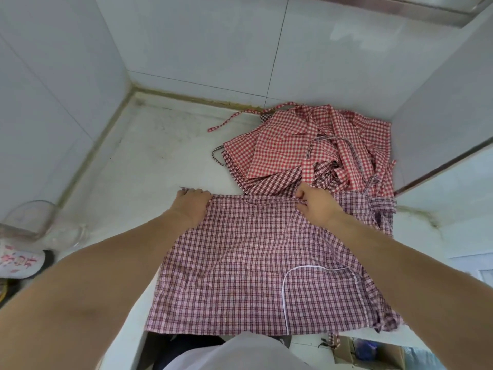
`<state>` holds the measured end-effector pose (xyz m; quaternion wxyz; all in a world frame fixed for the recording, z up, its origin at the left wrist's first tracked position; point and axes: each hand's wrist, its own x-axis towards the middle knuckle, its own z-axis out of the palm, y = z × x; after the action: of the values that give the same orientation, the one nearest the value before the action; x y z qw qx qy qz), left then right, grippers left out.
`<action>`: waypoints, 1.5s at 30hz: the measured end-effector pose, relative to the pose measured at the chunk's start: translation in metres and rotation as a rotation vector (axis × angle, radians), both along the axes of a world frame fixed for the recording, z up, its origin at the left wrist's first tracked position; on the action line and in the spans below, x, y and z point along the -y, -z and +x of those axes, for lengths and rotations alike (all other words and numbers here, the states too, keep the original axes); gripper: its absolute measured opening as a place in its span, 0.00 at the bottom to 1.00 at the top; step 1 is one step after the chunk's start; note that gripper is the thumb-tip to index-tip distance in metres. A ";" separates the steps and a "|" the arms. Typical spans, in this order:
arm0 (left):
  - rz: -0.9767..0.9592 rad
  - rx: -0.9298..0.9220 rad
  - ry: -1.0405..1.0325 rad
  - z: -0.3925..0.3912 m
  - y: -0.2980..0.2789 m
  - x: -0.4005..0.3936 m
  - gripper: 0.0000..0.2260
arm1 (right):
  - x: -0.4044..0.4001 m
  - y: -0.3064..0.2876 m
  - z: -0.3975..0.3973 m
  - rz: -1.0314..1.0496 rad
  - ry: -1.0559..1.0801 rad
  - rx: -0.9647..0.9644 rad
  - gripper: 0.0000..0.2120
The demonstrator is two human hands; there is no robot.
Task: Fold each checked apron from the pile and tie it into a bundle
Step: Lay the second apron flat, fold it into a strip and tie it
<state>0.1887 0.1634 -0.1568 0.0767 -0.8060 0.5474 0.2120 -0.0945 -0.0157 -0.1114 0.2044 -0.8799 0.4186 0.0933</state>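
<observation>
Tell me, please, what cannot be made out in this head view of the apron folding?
- Left hand fingertips: curled over the dark checked apron edge.
- Number of aprons in the red pile: layers overlap.
- Apron's near hem: hangs off the counter.
- Glass jar: cut by the left edge.
- Right hand fingertips: tucked into cloth.

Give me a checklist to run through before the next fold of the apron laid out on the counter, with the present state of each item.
1. Left hand grips the far left corner of the apron: ok.
2. Right hand pinches the far edge near the right side: ok.
3. Far edge pulled straight between the hands: ok.
4. Cloth lies flat: not ok, creases run across the middle and the right side is bunched.
5. Apron strings tucked clear: cannot tell, one strap hangs off the near edge.
6. Apron clear of the pile: not ok, its right side touches the pile.
</observation>
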 end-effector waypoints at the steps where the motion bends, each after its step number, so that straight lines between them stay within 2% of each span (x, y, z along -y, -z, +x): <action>1: -0.008 0.009 -0.007 0.004 0.002 0.001 0.15 | -0.001 -0.001 -0.001 0.018 0.020 0.007 0.09; 3: -0.043 0.023 -0.034 0.013 0.004 0.002 0.11 | 0.000 0.000 -0.003 0.070 0.063 0.043 0.09; 5: -0.083 0.021 -0.042 0.023 0.007 0.004 0.11 | 0.001 -0.001 -0.005 0.127 0.103 0.059 0.11; 8: -0.078 -0.076 -0.068 0.032 0.002 0.009 0.08 | 0.005 -0.002 -0.006 0.185 0.140 0.072 0.13; 11: -0.042 -0.109 -0.147 0.036 -0.001 0.012 0.01 | 0.005 -0.006 -0.003 0.198 0.196 0.090 0.21; 14: -0.028 -0.193 -0.211 0.040 0.004 0.010 0.02 | 0.006 -0.006 0.001 0.172 0.248 0.076 0.20; 17: -0.011 -0.269 -0.255 0.043 0.006 0.008 0.11 | 0.006 -0.002 0.004 0.135 0.291 0.066 0.19; 19: -0.025 -0.286 -0.297 0.047 0.006 0.007 0.13 | 0.006 -0.002 0.005 0.141 0.316 0.086 0.17; 22: -0.194 -0.396 -0.479 0.053 0.004 0.006 0.12 | 0.009 -0.002 0.002 0.174 0.329 0.101 0.11; 24: -0.325 -0.540 -0.654 0.056 0.005 0.005 0.12 | 0.011 -0.003 0.001 0.198 0.336 0.110 0.09; 28: -0.423 -0.763 -0.951 0.058 0.006 -0.002 0.13 | 0.015 -0.008 -0.004 0.243 0.303 0.104 0.09; 29: -0.429 -0.753 -0.966 0.058 0.008 -0.004 0.12 | 0.015 -0.009 -0.005 0.256 0.300 0.104 0.10; 32: -0.396 -0.567 -0.878 0.057 0.009 -0.005 0.11 | 0.016 -0.010 -0.003 0.240 0.300 0.066 0.14; 35: -0.344 -0.457 -0.851 0.053 0.006 -0.003 0.13 | 0.012 -0.010 0.002 0.217 0.262 -0.031 0.19; 39: -0.374 -0.333 -0.946 0.048 -0.001 -0.002 0.15 | 0.008 -0.012 0.002 0.210 0.219 -0.164 0.13; 41: -0.421 -0.181 -0.966 0.037 -0.005 -0.002 0.14 | 0.008 -0.013 0.003 0.181 0.242 -0.149 0.11; 43: -0.496 -0.028 -0.812 0.017 -0.005 0.001 0.15 | 0.008 -0.012 0.004 0.143 0.293 -0.092 0.10; 45: -0.535 -0.014 -0.610 -0.015 -0.005 0.007 0.17 | 0.007 -0.011 0.005 0.112 0.340 -0.043 0.09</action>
<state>0.1738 0.1564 -0.1519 -0.2057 -0.9216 0.3192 0.0805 -0.0892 -0.0231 -0.1009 0.2571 -0.7816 0.5596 0.0993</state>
